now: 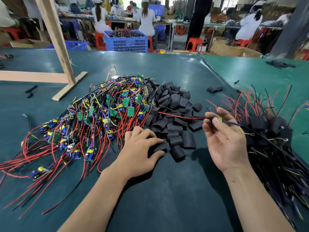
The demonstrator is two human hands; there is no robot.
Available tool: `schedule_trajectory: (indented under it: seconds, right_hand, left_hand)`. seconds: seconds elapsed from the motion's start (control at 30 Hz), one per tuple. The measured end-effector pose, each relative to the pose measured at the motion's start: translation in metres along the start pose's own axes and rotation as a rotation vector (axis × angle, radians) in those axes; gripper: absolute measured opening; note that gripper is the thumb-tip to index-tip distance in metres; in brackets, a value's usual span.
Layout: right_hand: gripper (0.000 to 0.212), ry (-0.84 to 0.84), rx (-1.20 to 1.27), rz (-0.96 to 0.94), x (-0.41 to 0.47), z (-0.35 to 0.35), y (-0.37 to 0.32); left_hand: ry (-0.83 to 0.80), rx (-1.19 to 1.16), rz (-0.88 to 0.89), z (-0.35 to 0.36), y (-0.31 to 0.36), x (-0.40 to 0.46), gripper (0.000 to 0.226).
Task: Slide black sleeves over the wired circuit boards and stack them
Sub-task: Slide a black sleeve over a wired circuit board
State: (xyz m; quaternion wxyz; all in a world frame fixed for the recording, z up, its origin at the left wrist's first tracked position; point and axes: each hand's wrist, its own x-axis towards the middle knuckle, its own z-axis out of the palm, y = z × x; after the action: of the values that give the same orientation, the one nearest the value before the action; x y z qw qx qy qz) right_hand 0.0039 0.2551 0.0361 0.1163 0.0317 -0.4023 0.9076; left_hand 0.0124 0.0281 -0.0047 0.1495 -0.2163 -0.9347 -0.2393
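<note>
Black sleeves [173, 114], green boards [125, 102] (red, black, yellow wires), teal table [167, 190].

Wired boards pile [100, 113] left on table [167, 198], loose sleeves [173, 118] centre, sleeved stack [274, 141] at right edge (wooden frame [56, 47] behind).

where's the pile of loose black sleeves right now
In the head view, the pile of black sleeves sits mid-table, between the heap of bare wired boards and the right hand; the left hand touches its near edge.
</note>
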Motion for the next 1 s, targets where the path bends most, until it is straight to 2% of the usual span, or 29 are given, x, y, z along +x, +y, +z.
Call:
schedule_trajectory:
  seconds: [0.13, 0.3, 0.43, 0.57, 0.67, 0.77, 0.83, 0.9, 1.0]
  right_hand:
    - [0.019, -0.013, -0.012, 0.025, -0.002, 0.005, 0.010]
    - [0.027, -0.008, -0.063, 0.079, -0.003, 0.003, 0.022]
    - [0.022, -0.047, -0.113, 0.093, -0.003, 0.004, 0.023]
    - [0.021, -0.036, -0.160, 0.088, -0.004, 0.005, 0.020]
    - [0.013, 0.007, -0.176, 0.089, -0.004, 0.006, 0.020]
    - [0.009, 0.041, -0.134, 0.094, -0.004, 0.007, 0.019]
    - [0.019, 0.034, -0.085, 0.074, -0.005, 0.008, 0.018]
    - [0.028, 0.030, -0.098, 0.044, -0.006, 0.008, 0.019]
    - [0.027, 0.058, -0.134, -0.002, -0.008, 0.005, 0.017]
  left_hand:
    - [0.017, -0.017, 0.036, -0.001, 0.000, 0.000, 0.041]
    - [0.022, -0.003, 0.075, -0.002, -0.001, 0.000, 0.043]
    - [0.021, -0.006, 0.073, -0.003, -0.002, 0.002, 0.050]
    - [0.049, -0.040, 0.067, -0.003, -0.001, 0.003, 0.041]
    - [0.113, -0.106, 0.066, -0.007, 0.000, 0.003, 0.040]
    - [0.268, -0.088, 0.056, -0.011, 0.002, 0.003, 0.034]
    - [0.346, -0.085, 0.040, -0.013, 0.004, 0.003, 0.030]
    - [0.353, -0.144, 0.001, -0.015, 0.003, 0.002, 0.029]
    - [0.336, -0.260, -0.106, -0.015, 0.001, 0.001, 0.034]
